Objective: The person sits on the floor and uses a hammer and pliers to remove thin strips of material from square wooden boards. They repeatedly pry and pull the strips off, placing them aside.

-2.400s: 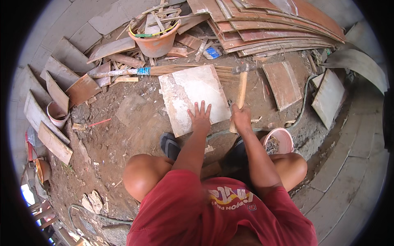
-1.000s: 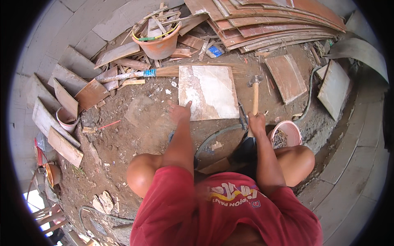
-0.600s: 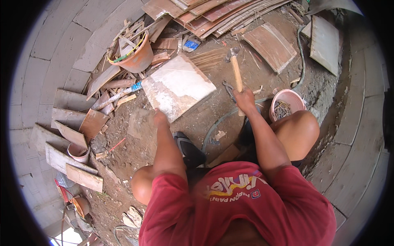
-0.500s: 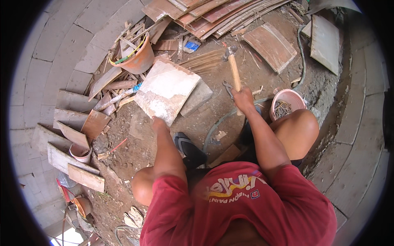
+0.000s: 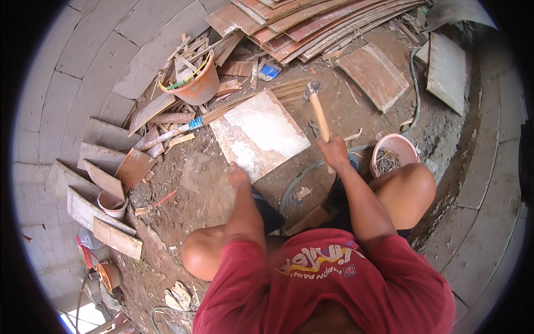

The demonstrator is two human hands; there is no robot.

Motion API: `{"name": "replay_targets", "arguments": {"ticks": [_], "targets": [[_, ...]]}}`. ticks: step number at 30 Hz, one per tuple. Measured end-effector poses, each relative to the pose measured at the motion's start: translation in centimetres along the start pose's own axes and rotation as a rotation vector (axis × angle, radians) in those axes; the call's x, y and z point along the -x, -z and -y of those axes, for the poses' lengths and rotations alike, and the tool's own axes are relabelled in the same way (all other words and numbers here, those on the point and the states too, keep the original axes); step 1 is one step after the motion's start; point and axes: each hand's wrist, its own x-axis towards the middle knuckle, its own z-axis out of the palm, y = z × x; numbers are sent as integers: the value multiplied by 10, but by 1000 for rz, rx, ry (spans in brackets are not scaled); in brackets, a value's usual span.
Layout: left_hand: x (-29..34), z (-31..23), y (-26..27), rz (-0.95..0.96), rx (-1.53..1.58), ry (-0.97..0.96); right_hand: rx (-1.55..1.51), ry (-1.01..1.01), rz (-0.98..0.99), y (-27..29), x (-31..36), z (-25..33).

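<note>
My left hand (image 5: 239,175) grips the near corner of a square wooden board (image 5: 261,133), its fingers partly hidden underneath. White, crusty residue covers much of the board's upper face. A hammer (image 5: 319,114) is in my right hand (image 5: 334,151), which is closed around the wooden handle. Its metal head points away from me, just past the board's right side and above the ground. Behind the board lies a stick broom (image 5: 222,114) with a blue-wrapped section. The board hides the grey block that showed beside it earlier.
Beside my right knee stands a pink bucket (image 5: 396,150) of nails or small metal bits. An orange bucket (image 5: 194,83) of wood scraps sits far left. Stacked boards (image 5: 311,33) lie at the back. A hose (image 5: 303,177) crosses the dirt; several panels lean at left.
My left hand has swung the board to the right and turned it, covering the grey block. The hammer stays in my right hand, a little nearer the board. The view has shifted slightly.
</note>
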Motion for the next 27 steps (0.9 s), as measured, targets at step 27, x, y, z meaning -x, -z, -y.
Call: {"name": "replay_targets", "arguments": {"ticks": [27], "targets": [[95,-27,-47,294,-881,-1060,-41,-11,259,3,-36,-30]]}}
